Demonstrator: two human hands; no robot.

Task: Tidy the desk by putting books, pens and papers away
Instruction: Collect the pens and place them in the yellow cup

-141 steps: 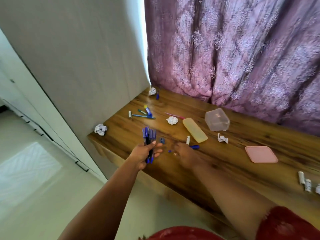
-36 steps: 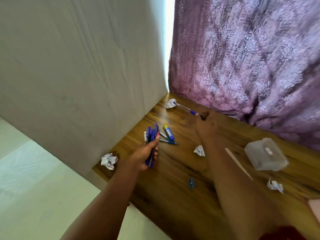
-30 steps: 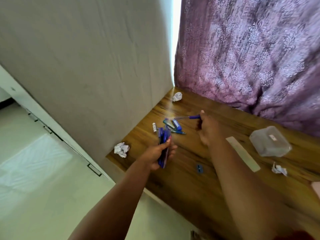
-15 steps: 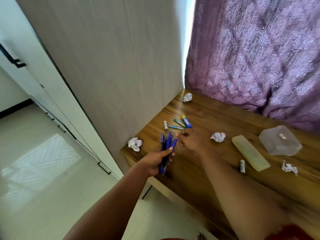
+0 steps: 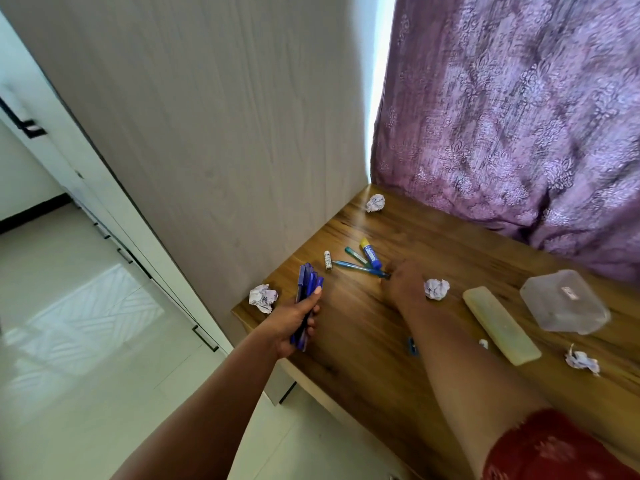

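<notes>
Blue pens (image 5: 306, 299) gripped in left hand (image 5: 294, 322)

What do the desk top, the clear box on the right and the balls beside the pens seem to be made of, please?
Desk top: wood or a wood-look laminate; brown streaked grain, slight sheen.
Clear box: likely plastic; translucent, cloudy, with rounded corners.
Balls, such as the one by the right hand: crumpled paper; white, sharply creased, with dark marks that may be print.

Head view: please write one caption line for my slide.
Left hand grips a bundle of blue pens while the right hand reaches the teal pen on the wooden desk.
</notes>
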